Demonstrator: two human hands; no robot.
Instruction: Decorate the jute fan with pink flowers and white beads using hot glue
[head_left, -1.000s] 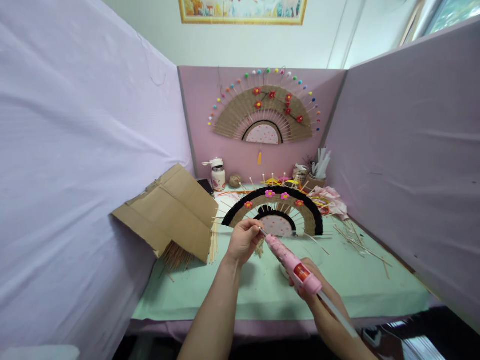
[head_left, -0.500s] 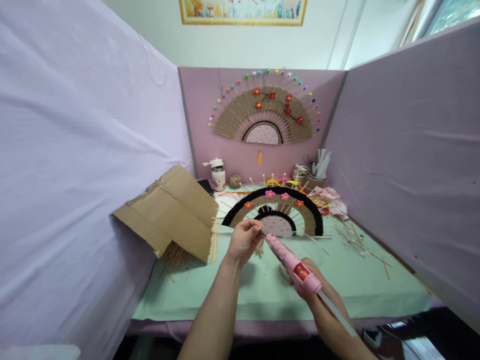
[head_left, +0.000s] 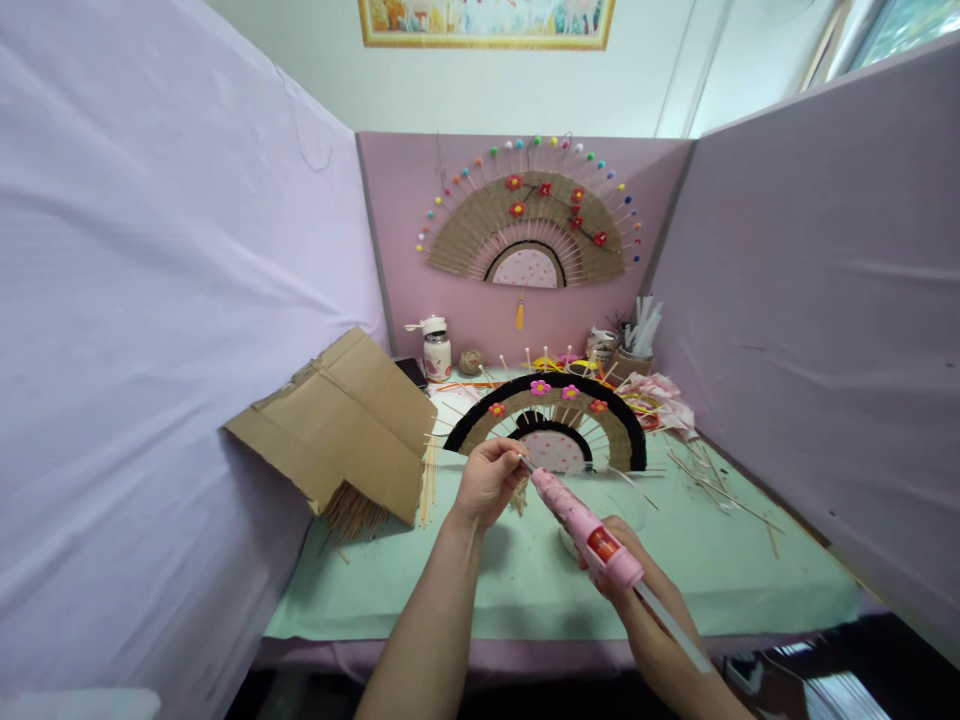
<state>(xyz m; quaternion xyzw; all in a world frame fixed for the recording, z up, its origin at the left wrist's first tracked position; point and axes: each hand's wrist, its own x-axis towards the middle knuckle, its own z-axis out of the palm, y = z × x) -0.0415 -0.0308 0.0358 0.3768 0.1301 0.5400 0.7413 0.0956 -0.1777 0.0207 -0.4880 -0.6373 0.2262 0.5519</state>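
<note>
My right hand (head_left: 626,565) is wrapped round a pink hot glue gun (head_left: 577,520), whose clear glue stick (head_left: 673,625) juts out of its back end. The nozzle points up and left, right at the fingertips of my left hand (head_left: 486,483). Those fingers are pinched together on something small and pale that I cannot make out. Just behind the hands, a half-round fan (head_left: 469,432) with black trim, pink and red flowers and thin sticks stands on the table. My left hand hides part of its lower edge.
A cardboard sheet (head_left: 352,410) leans at left over a bundle of thin sticks (head_left: 356,512). Behind stand a white bottle (head_left: 436,352) and a twine ball (head_left: 471,362). Loose sticks (head_left: 724,490) lie at right. A larger fan (head_left: 465,225) hangs on the pink back panel.
</note>
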